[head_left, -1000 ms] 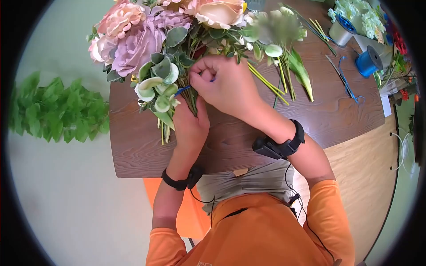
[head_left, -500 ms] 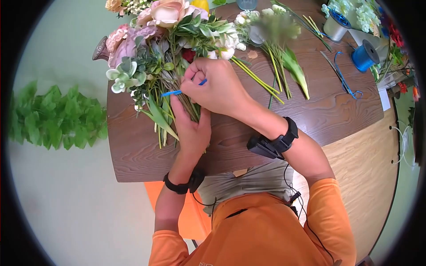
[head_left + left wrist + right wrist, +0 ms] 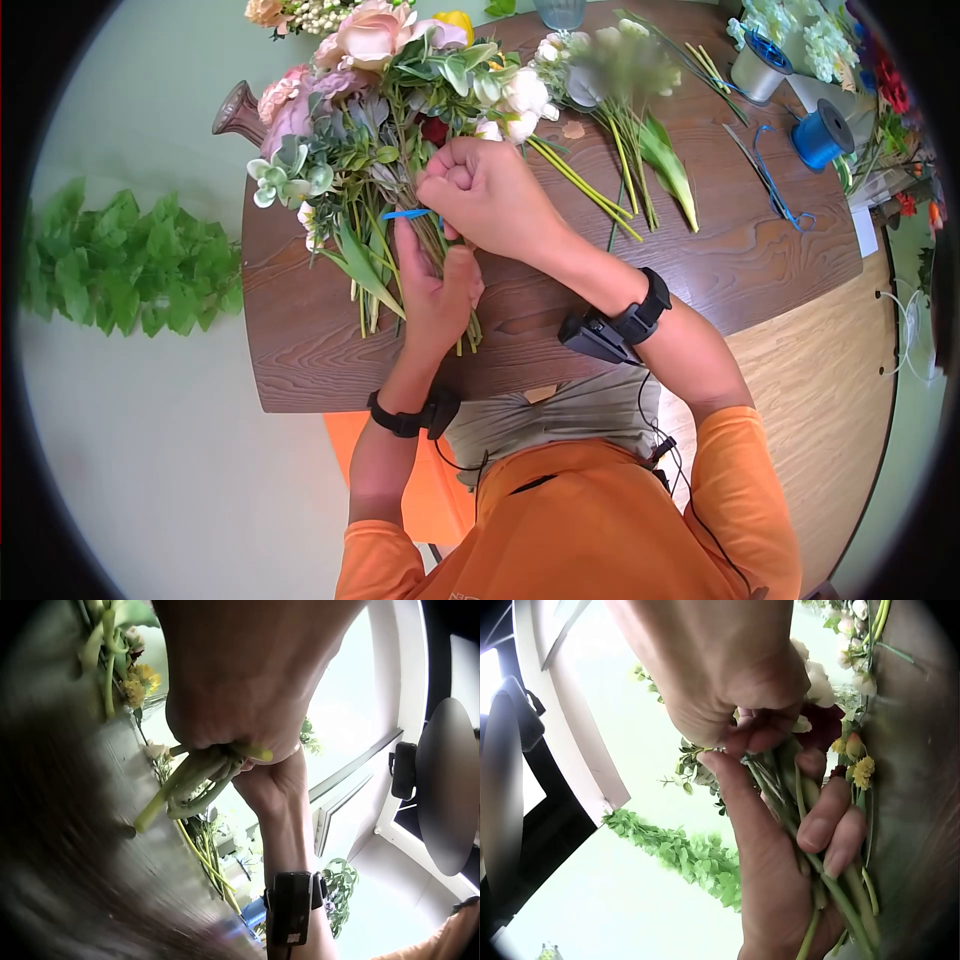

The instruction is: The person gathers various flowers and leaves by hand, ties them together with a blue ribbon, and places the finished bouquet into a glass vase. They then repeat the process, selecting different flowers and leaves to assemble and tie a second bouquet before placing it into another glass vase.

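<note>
A bouquet of artificial flowers (image 3: 385, 150), with pink, mauve and white blooms and green leaves, lies tilted over the table's near left part. My left hand (image 3: 438, 305) grips its bundled stems (image 3: 838, 896) from below, the fingers wrapped round them in the right wrist view. The cut stem ends (image 3: 154, 810) stick out under that hand. A blue ribbon (image 3: 403, 214) crosses the stems just above the left thumb. Over it, my right hand (image 3: 500, 200) has its fingers curled and pinches at the ribbon; its fingertips are mostly hidden in the head view.
White flowers with loose green stems (image 3: 640, 170) lie right of the bouquet. Farther right are scissors with blue ribbon (image 3: 775, 190), a blue ribbon spool (image 3: 822, 135) and a white spool (image 3: 760, 70). A glass (image 3: 560, 12) stands at the back, a brown vase (image 3: 238, 112) at the left.
The bouquet has swung down and left, showing more stems and a red bloom. My left hand has shifted its hold on the stems, and my right hand has moved slightly along the ribbon.
</note>
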`<act>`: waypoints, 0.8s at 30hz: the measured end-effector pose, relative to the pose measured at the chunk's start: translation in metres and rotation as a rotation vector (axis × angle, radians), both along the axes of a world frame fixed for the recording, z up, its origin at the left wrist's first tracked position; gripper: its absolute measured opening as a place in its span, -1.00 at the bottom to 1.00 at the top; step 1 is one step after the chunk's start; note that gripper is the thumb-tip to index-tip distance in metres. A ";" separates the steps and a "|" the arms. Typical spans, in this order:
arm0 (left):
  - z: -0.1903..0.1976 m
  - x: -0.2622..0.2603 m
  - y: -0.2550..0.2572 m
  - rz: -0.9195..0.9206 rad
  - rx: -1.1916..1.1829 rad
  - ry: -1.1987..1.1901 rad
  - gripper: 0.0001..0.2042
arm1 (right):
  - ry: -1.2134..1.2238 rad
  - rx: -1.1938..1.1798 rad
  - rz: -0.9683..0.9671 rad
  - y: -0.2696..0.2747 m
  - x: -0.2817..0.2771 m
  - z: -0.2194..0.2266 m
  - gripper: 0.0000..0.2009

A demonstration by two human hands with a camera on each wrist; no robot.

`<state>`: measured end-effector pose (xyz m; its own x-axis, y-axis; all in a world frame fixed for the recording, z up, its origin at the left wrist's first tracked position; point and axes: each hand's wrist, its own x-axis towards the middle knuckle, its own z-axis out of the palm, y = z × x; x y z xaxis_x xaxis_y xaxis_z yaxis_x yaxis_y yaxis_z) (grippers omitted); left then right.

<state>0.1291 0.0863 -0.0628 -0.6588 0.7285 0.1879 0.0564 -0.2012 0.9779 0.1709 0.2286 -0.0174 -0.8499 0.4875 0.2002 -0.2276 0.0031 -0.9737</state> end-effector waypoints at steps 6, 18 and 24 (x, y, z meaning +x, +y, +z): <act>-0.002 -0.003 0.002 0.039 -0.102 0.030 -0.88 | -0.156 -0.058 0.008 0.003 0.001 0.000 -0.80; -0.008 -0.018 0.000 0.010 -0.267 -0.200 -0.78 | -0.353 -0.009 0.081 0.006 -0.014 -0.036 -0.82; 0.005 -0.057 0.006 -0.041 -0.150 -0.477 -0.58 | -0.318 -0.181 0.114 0.001 -0.017 -0.045 -0.83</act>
